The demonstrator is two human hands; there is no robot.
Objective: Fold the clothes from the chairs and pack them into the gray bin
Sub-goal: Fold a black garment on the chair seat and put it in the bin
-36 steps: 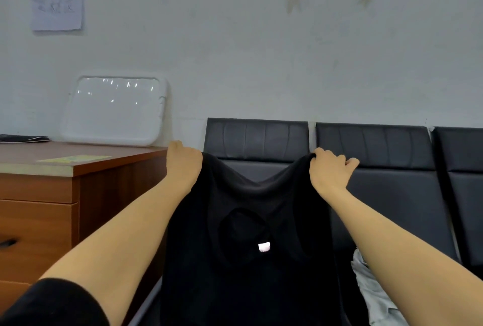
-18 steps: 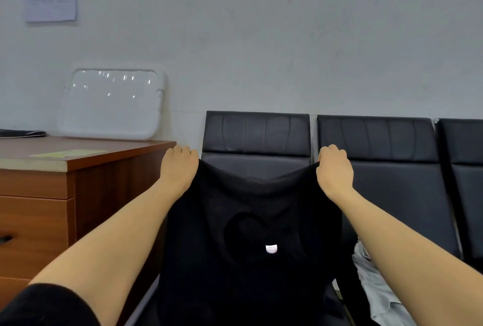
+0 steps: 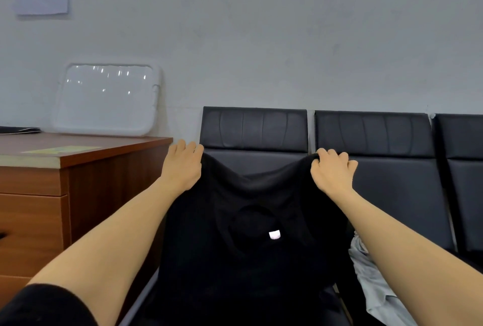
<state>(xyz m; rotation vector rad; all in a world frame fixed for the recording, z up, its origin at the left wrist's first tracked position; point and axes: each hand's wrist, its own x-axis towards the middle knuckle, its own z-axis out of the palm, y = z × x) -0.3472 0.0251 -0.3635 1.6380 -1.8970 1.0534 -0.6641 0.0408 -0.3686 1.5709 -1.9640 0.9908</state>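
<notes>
Head view, centre of the frame: we hold a black shirt (image 3: 243, 247) up by its top edge before the black chairs (image 3: 366, 169). Our left hand (image 3: 181, 169) and right hand (image 3: 330, 169) each grip a bunched corner, fingers curled over the cloth. A pale garment (image 3: 373, 286) lies at lower right.

The right hand (image 3: 332, 173) regripped; the black garment's (image 3: 248, 221) top edge sags more.

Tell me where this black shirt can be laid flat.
Bare wood on the desk, between the yellow sheet and its right edge. The seats below are hidden by the shirt, which both hands hold; a gray garment crowds the right.
</notes>
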